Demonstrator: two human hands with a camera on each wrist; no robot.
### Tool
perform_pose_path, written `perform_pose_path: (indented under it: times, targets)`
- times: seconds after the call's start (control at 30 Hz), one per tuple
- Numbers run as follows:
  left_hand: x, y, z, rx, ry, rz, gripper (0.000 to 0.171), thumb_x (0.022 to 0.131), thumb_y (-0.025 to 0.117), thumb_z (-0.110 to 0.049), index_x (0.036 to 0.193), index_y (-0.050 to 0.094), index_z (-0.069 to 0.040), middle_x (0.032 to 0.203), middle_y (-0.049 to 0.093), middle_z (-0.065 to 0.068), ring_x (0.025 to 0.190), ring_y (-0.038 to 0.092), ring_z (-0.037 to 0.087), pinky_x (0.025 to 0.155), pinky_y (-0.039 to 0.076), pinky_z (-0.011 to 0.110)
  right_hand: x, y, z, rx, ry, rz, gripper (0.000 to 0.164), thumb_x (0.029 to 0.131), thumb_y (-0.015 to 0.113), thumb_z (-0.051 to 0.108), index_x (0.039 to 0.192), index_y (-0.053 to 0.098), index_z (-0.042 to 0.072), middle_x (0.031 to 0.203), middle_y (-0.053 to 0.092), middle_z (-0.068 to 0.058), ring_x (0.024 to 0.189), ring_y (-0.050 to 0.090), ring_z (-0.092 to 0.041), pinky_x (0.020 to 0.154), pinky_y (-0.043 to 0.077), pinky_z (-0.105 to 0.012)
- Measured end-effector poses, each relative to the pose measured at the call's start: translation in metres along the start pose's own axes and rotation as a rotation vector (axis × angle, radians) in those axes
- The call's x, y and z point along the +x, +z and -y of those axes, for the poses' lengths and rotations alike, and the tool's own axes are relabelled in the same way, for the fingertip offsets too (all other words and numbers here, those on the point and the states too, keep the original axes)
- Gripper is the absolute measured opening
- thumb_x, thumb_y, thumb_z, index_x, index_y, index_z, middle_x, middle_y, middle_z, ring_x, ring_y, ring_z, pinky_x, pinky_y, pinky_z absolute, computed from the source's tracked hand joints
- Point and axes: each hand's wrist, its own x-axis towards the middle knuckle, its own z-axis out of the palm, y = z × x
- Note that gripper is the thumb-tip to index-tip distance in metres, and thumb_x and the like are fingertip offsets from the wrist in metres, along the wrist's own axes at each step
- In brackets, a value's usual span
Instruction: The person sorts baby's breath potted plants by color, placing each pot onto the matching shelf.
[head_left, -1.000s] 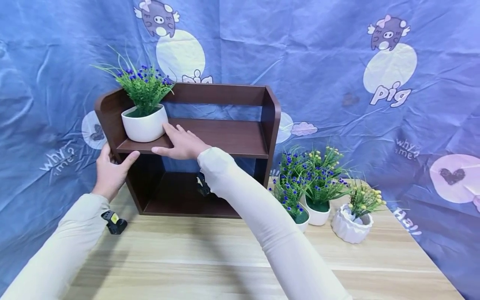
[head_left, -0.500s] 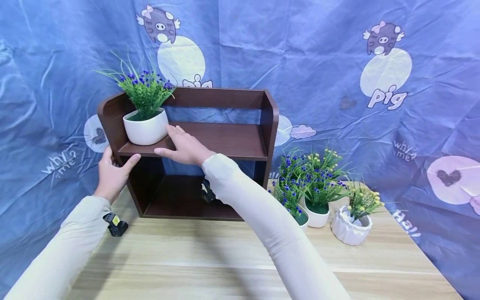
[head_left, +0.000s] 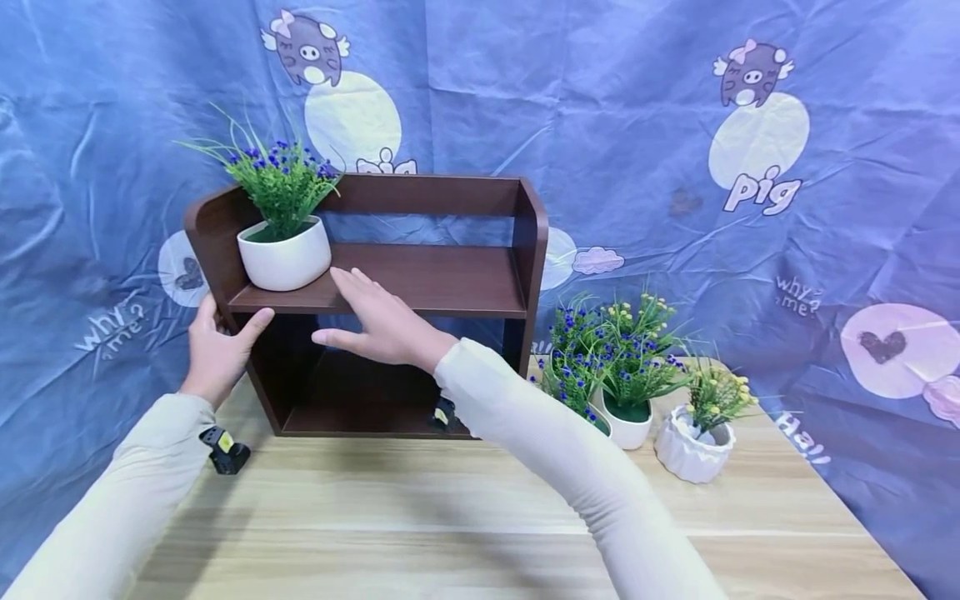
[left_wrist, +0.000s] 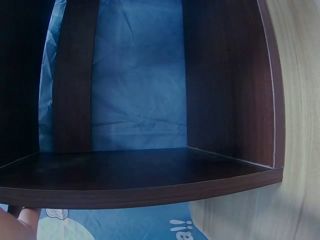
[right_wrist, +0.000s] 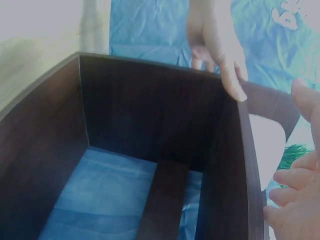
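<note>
A dark brown two-tier bookshelf (head_left: 435, 275) stands on the wooden table. On the left end of its upper board sits a white pot (head_left: 285, 258) of green artificial grass with blue-purple flowers (head_left: 281, 179). My left hand (head_left: 217, 354) grips the shelf's left side panel, thumb at the front edge and fingers round the outside; the right wrist view shows this hand (right_wrist: 217, 47) too. Just right of the pot, my right hand (head_left: 390, 325) hovers in front of the upper board, fingers straight and holding nothing. The shelf's lower compartment (left_wrist: 120, 170) fills the left wrist view.
Right of the shelf stand several more potted plants: blue-flowered ones (head_left: 577, 358), one in a white pot (head_left: 626, 429), and a yellow-flowered plant in a ribbed white pot (head_left: 693, 454). A blue patterned cloth (head_left: 637, 125) hangs behind the table (head_left: 450, 517).
My right hand has moved off the pot's side, a little down and to the right. The left hand stays on the shelf's side. The pot keeps its place on the board.
</note>
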Motion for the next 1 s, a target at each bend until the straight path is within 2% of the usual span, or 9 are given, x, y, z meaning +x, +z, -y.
perform_pose_path:
  times: [0.2,0.37,0.6,0.73,0.83,1.0]
  targets:
    - [-0.001,0.000,0.003,-0.005,-0.019,0.003,0.057,0.085,0.073,-0.016,0.135,0.047,-0.012,0.120,0.057,-0.006,0.106,0.052,0.002,0.085,0.039,0.010,-0.037,0.006,-0.009,0.031,-0.063,-0.035,0.088,0.091,0.054,0.055,0.154,0.009,0.014,0.161,0.009,0.001,0.147,-0.002,-0.012,0.117,0.003,-0.027]
    - [0.001,-0.001,0.002,-0.007,-0.009,-0.002,0.057,0.084,0.073,-0.016,0.135,0.048,-0.011,0.120,0.057,-0.007,0.107,0.052,0.003,0.086,0.039,0.011,-0.072,0.012,-0.017,0.017,-0.121,-0.084,0.089,0.090,0.055,0.057,0.154,0.010,0.015,0.160,0.013,0.001,0.147,0.001,-0.012,0.118,0.003,-0.032]
    - [0.001,0.000,-0.001,-0.012,-0.009,-0.007,0.055,0.085,0.073,-0.016,0.134,0.048,-0.013,0.119,0.057,-0.007,0.107,0.052,0.004,0.087,0.040,0.013,-0.121,0.020,-0.030,0.036,-0.030,-0.083,0.089,0.087,0.058,0.058,0.154,0.011,0.022,0.159,0.012,0.009,0.146,0.007,-0.012,0.118,0.010,-0.039]
    - [0.000,0.000,-0.002,-0.014,-0.006,-0.008,0.055,0.085,0.073,-0.016,0.134,0.048,-0.013,0.119,0.057,-0.006,0.107,0.052,0.004,0.086,0.040,0.013,-0.148,0.023,-0.038,0.037,0.015,-0.092,0.090,0.086,0.061,0.057,0.154,0.011,0.024,0.159,0.012,0.011,0.146,0.006,-0.009,0.118,0.011,-0.038]
    - [0.000,-0.001,-0.002,-0.017,-0.001,-0.008,0.056,0.085,0.073,-0.016,0.135,0.048,-0.013,0.120,0.057,-0.006,0.108,0.052,0.004,0.087,0.040,0.012,-0.168,0.026,-0.045,0.038,0.018,-0.114,0.090,0.086,0.061,0.056,0.154,0.011,0.025,0.158,0.011,0.012,0.146,0.005,-0.009,0.118,0.012,-0.037]
    - [0.002,-0.001,-0.002,-0.022,-0.006,-0.004,0.058,0.084,0.073,-0.016,0.136,0.047,-0.014,0.122,0.057,-0.005,0.109,0.052,0.004,0.088,0.040,0.013,-0.206,0.027,-0.055,0.049,0.011,-0.182,0.091,0.085,0.067,0.049,0.154,0.014,0.021,0.159,0.014,0.006,0.146,0.012,-0.019,0.114,0.021,-0.048]
